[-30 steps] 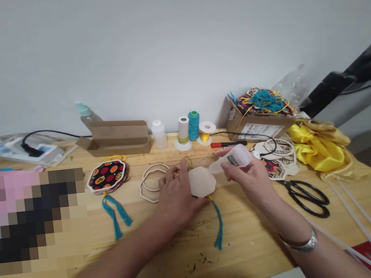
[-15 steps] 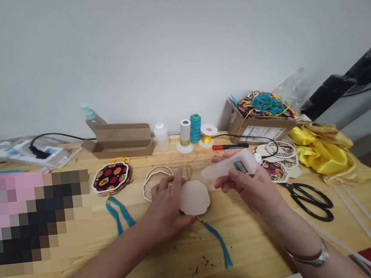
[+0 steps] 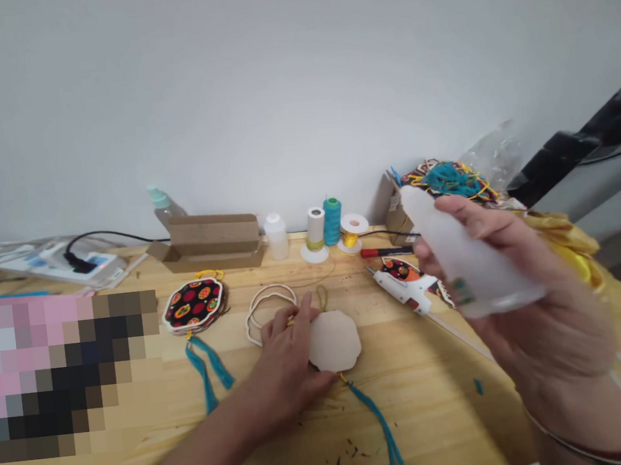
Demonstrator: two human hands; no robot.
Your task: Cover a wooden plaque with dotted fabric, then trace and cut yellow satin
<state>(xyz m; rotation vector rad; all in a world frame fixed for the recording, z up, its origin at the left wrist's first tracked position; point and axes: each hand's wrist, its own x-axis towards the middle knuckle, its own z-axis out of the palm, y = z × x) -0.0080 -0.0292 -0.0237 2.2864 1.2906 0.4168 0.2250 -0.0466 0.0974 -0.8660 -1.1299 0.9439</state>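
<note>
My left hand point(image 3: 284, 357) rests on the table, its thumb and fingers closed around the left edge of a pale scalloped plaque point(image 3: 334, 342). A blue-green tassel point(image 3: 379, 421) hangs from the plaque's near edge, and a thin cord loop shows at its far edge. Thin pale frames point(image 3: 252, 311) lie beside my fingers, partly covered. Raised at the right, my right hand point(image 3: 559, 332) grips a translucent white glue bottle point(image 3: 480, 266), its tapered tip pointing up and left. The bottle is slightly blurred.
Behind the bottle lies a white glue gun point(image 3: 402, 289). A patterned ornament point(image 3: 193, 304) with a tassel lies at left. Along the back stand an open cardboard box point(image 3: 213, 254), a small white bottle point(image 3: 276, 237) and several thread spools point(image 3: 332, 221). Yellow fabric point(image 3: 572, 242) sits at right.
My right hand has lifted the glue bottle up and to the right, closer to me, tilting its tip upward. The glue gun now shows. My left hand stays on the plaque.
</note>
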